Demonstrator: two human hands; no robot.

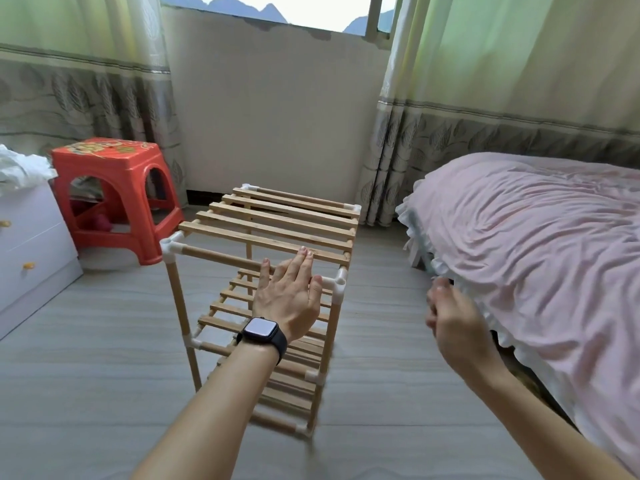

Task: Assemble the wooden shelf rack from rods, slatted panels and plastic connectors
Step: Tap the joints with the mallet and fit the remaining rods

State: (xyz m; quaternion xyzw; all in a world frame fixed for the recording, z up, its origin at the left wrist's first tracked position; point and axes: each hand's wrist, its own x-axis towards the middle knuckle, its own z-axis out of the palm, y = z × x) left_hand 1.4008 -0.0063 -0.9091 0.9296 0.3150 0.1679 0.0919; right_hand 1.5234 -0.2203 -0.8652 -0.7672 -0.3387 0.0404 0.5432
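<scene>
The left hand (287, 296) lies flat-fingered on the shelf rack's (266, 226) top front edge; the blurred right hand's (453, 317) fingers are unreadable beside the bed (536, 220).

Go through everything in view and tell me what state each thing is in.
Shelf rack: upright on the floor, slatted panels fitted.
Left hand: fingers straight, resting on the rack's top front edge.
Right hand: clear of the rack, loosely curled, holding nothing.
Smartwatch: strapped on the left wrist.
Red stool: upright.
Drawer unit: drawers shut.
Curtains: drawn apart.
</scene>
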